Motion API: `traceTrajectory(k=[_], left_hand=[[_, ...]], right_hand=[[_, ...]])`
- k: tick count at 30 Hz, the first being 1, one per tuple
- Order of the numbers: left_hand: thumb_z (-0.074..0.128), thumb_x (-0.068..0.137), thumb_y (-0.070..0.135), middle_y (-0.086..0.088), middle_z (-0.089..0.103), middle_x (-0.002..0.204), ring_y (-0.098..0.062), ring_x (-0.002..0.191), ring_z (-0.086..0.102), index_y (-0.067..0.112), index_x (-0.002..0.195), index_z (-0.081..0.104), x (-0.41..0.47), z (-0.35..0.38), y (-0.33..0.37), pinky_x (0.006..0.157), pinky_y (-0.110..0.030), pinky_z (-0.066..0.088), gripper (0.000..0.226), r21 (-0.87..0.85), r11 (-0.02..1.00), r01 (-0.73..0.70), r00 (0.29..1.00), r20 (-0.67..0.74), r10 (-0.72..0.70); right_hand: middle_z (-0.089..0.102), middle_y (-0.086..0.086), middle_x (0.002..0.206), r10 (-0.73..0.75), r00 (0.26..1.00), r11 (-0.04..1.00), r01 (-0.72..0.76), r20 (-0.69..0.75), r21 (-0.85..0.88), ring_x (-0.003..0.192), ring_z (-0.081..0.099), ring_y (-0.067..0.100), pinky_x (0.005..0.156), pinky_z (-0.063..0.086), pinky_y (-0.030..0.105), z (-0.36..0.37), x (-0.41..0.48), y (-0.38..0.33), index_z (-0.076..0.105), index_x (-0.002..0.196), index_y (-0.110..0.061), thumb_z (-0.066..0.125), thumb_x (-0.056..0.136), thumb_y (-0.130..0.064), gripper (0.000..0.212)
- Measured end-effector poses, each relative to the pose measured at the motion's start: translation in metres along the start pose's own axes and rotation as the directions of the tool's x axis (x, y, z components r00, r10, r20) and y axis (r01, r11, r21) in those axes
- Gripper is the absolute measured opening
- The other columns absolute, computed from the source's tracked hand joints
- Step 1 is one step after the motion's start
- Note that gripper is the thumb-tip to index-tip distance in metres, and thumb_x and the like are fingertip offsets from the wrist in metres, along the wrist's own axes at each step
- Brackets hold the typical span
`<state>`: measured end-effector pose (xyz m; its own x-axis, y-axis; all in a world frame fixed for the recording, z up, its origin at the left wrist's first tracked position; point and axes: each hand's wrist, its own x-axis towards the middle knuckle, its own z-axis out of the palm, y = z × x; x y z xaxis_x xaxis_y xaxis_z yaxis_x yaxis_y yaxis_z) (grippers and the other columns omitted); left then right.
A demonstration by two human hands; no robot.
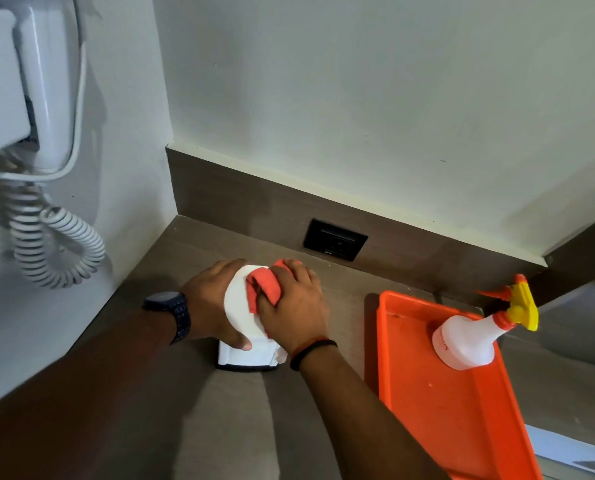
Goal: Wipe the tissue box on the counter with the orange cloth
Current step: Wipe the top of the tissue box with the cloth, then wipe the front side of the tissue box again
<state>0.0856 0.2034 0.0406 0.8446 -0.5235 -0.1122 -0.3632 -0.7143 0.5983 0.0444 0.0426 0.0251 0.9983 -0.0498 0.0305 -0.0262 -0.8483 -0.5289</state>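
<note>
left hand grips the white tissue box on the desk. right hand presses the orange cloth onto its top (fingers clenched around the fabric).

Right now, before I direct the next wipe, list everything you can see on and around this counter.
tissue box: one, white with a dark base, on the counter near the left wall
orange cloth: one, bunched on top of the box
counter: one, brown
tray: one, orange, on the counter at right
spray bottle: one, white with yellow and orange trigger, lying in the tray
socket: one, black, in the backsplash
hair dryer: one, white with coiled cord, on the left wall
left hand: holds the box, dark watch on the wrist
right hand: presses the cloth, band on the wrist
</note>
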Motion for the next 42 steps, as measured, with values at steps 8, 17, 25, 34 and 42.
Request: traceTrajectory(k=[8, 17, 25, 34, 42], left_hand=[[0.074, 0.022, 0.065, -0.004, 0.045, 0.134, -0.022, 0.12, 0.044, 0.027, 0.13, 0.034, -0.003, 0.01, -0.012, 0.101, -0.041, 0.041, 0.121, -0.042, 0.999, 0.029, 0.995, -0.091, -0.033], [0.073, 0.022, 0.081, -0.018, 0.044, 0.136, -0.034, 0.129, 0.036, 0.008, 0.13, 0.032, -0.013, 0.07, 0.059, 0.109, -0.051, 0.028, 0.136, -0.269, 0.776, 0.57, 0.647, -0.435, -0.626], [0.066, 0.026, 0.086, -0.005, 0.028, 0.152, -0.027, 0.14, 0.02, 0.025, 0.144, 0.017, 0.037, 0.004, 0.037, 0.115, -0.048, 0.02, 0.141, 0.317, 0.947, -0.042, 0.969, 0.243, -0.039], [0.078, 0.044, 0.071, -0.013, 0.051, 0.131, -0.034, 0.117, 0.048, 0.013, 0.126, 0.043, 0.031, 0.027, 0.06, 0.097, -0.046, 0.043, 0.106, -0.041, 0.849, 0.526, 0.817, -0.252, -0.519], [0.046, 0.016, 0.1, 0.002, 0.009, 0.155, -0.022, 0.142, 0.003, 0.021, 0.146, 0.009, 0.03, 0.003, 0.025, 0.115, -0.041, 0.009, 0.156, 0.407, 0.904, -0.132, 0.984, 0.165, 0.07]], right_hand=[[0.066, 0.011, 0.134, -0.13, 0.991, 0.991, 0.13, 0.009, -0.01, 0.129, 0.051, 0.041, 0.104, 0.046, 0.056, 0.002, -0.002, -0.015, 0.069, 0.122, -0.017, 0.053, 0.086, -0.049, 0.052], [0.072, 0.008, 0.084, 0.762, 0.648, 0.213, -0.252, 0.001, 0.944, 0.072, 0.065, 0.021, 0.074, 0.053, 0.034, -0.017, -0.009, 0.032, 0.072, 0.09, -0.019, 0.067, 0.088, 0.0, 0.02], [0.063, -0.002, 0.065, 0.767, 0.639, 0.168, -0.132, -0.045, 0.977, 0.065, 0.056, 0.016, 0.069, 0.049, 0.032, -0.021, -0.024, 0.072, 0.067, 0.071, -0.018, 0.061, 0.089, 0.004, 0.029], [0.06, 0.001, 0.068, 0.752, 0.653, 0.172, -0.062, -0.09, 0.983, 0.056, 0.056, 0.007, 0.057, 0.051, 0.023, -0.023, -0.037, 0.076, 0.066, 0.074, -0.017, 0.06, 0.091, 0.007, 0.03], [0.063, -0.006, 0.063, 0.697, 0.715, 0.172, -0.085, -0.06, 0.981, 0.049, 0.057, -0.006, 0.056, 0.05, 0.016, 0.004, -0.074, 0.067, 0.065, 0.075, -0.013, 0.06, 0.089, 0.015, 0.032]])
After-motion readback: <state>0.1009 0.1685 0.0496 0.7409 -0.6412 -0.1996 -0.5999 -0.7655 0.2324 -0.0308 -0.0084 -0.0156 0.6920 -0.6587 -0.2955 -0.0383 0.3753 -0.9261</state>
